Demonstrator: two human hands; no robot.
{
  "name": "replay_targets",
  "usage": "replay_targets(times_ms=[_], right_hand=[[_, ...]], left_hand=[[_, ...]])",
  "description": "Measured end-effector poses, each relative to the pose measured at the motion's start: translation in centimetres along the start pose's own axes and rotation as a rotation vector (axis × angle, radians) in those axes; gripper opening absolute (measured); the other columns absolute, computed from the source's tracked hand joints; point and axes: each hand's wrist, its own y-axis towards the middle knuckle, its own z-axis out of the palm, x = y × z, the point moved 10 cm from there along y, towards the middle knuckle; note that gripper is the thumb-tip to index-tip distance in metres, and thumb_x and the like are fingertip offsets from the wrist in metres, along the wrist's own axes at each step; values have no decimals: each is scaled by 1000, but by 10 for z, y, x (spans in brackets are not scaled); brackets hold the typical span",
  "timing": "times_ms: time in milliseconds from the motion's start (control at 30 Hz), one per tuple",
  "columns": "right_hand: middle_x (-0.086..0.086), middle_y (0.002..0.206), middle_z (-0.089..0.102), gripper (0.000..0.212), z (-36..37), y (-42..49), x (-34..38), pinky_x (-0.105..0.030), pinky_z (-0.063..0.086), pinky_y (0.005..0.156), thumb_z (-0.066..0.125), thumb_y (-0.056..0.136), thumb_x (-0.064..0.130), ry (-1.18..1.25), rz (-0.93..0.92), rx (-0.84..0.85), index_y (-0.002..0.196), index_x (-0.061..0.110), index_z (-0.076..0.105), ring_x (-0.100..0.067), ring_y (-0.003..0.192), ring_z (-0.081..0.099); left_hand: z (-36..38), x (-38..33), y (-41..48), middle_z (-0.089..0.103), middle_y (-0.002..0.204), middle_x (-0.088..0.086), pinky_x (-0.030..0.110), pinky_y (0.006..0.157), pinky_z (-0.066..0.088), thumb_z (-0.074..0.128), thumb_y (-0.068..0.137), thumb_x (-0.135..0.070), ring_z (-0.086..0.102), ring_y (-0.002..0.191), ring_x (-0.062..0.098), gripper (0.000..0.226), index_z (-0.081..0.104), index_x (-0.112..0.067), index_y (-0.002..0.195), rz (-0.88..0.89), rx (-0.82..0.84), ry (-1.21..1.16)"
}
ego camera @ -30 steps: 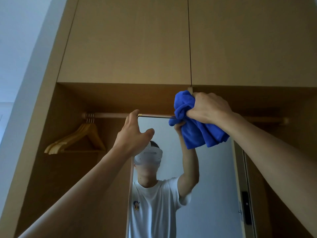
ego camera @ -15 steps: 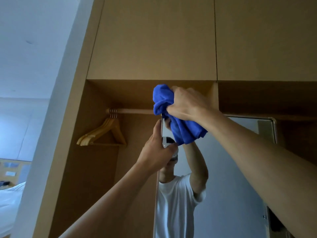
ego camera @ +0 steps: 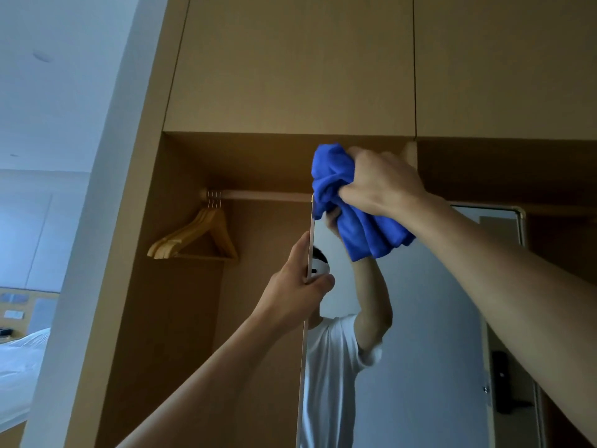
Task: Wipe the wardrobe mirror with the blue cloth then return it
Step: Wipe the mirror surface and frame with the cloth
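The wardrobe mirror (ego camera: 429, 318) is a tall framed panel standing inside the open wooden wardrobe, with a person in a white shirt reflected in it. My right hand (ego camera: 378, 182) grips the bunched blue cloth (ego camera: 349, 208) and holds it against the mirror's top left corner. Part of the cloth hangs down over the glass. My left hand (ego camera: 297, 286) grips the mirror's left edge lower down, thumb on the glass side.
A wooden rail (ego camera: 258, 195) crosses the wardrobe and carries several wooden hangers (ego camera: 197, 237) at its left end. Closed upper cabinet doors (ego camera: 290, 59) sit above. A bed (ego camera: 19, 367) shows at the far left past the wardrobe's side panel.
My left hand slid from the mirror's top edge down its left side. The cloth went from the top edge's middle to the top left corner. The view swung, then held.
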Motion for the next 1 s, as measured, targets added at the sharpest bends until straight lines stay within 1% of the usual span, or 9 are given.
replay_targets(times_ms=[67,200,333,567,667,800,867,933,1000], right_hand=[[1,77,58,28,6,0,21,-33,41,60,61,79,31,27,-66,-2,104,24,52,-26,76,55],[6,72,49,32,11,-6,42,-35,39,66,61,78,26,-34,-166,-34,109,21,52,-25,90,46],[3,89,60,39,13,-16,51,-37,38,69,64,78,25,-112,-268,-49,115,24,52,-27,103,50],[7,111,66,45,28,-54,78,-41,40,86,62,78,17,-242,-472,-63,121,29,58,-24,105,46],[7,110,66,38,45,-78,87,-41,40,89,59,79,20,-283,-524,-6,116,28,59,-23,108,47],[4,102,65,34,64,-108,95,-38,37,81,56,76,18,-299,-567,43,108,24,59,-23,102,48],[3,97,64,31,72,-120,99,-37,35,77,56,75,18,-305,-593,54,105,23,59,-23,99,48],[2,97,64,31,77,-127,102,-37,34,77,55,76,17,-311,-601,63,106,22,58,-24,99,48],[1,101,64,32,75,-127,101,-38,37,79,55,79,18,-326,-592,44,110,23,57,-24,101,49]], left_hand=[[1,4,-2,72,119,-2,43,99,54,63,91,-36,71,104,16,83,12,-55,153,-25,18,3],[3,12,-15,71,114,-6,37,94,55,63,93,-33,70,102,13,77,18,-52,153,-44,21,21],[8,20,-29,67,114,-17,36,97,51,64,94,-33,64,106,7,71,26,-48,152,-45,7,16],[14,34,-44,68,106,-21,28,92,51,63,81,-41,65,102,-1,68,37,-49,144,-94,29,-40],[17,43,-49,69,113,-14,31,91,53,64,85,-38,67,105,5,53,48,-37,135,-143,41,-38],[17,53,-59,73,105,6,47,95,53,61,83,-42,70,100,20,38,60,-24,117,-183,-15,-65],[21,57,-64,70,105,16,53,93,53,61,82,-37,67,93,21,36,61,-19,114,-185,-13,-114],[23,64,-71,72,98,5,50,85,53,61,79,-38,65,90,14,38,61,-22,113,-198,-17,-139],[26,74,-80,72,107,-11,40,86,54,61,76,-41,68,97,11,43,61,-29,118,-232,-24,-150]])
